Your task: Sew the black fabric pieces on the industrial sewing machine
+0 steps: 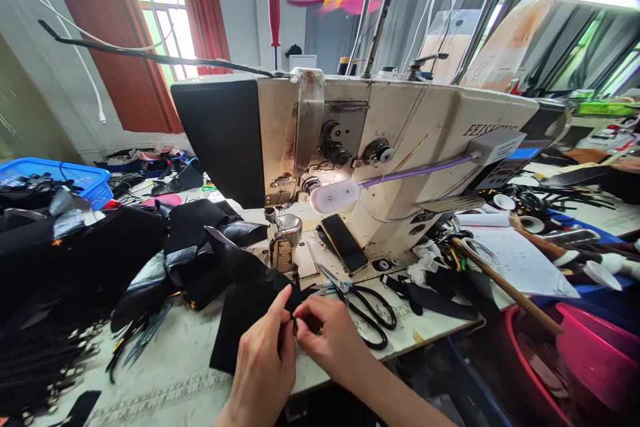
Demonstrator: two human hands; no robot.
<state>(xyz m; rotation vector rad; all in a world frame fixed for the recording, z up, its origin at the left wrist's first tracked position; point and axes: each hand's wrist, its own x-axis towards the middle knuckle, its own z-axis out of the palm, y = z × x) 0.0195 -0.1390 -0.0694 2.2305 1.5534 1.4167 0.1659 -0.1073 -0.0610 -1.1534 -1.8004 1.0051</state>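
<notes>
1. Lower centre of frame: left hand (265, 357) and right hand (325, 332) nearly meet, fingertips close together above the front of the tabletop (185, 360).
2. Grip, each hand: thumb and forefinger together, clamped on the edge of a black cloth (240, 310); pinched bit small, partly hidden.
3. Cloth sits lower centre, mostly left of the fingers, reaching up toward the sewing machine (430, 140).
4. Black-handled scissors (345, 288) just right of the right hand; dark phone (346, 243) above them in frame.
5. Frame left: heaped black pieces (75, 253), blue basket (103, 180) beyond.
</notes>
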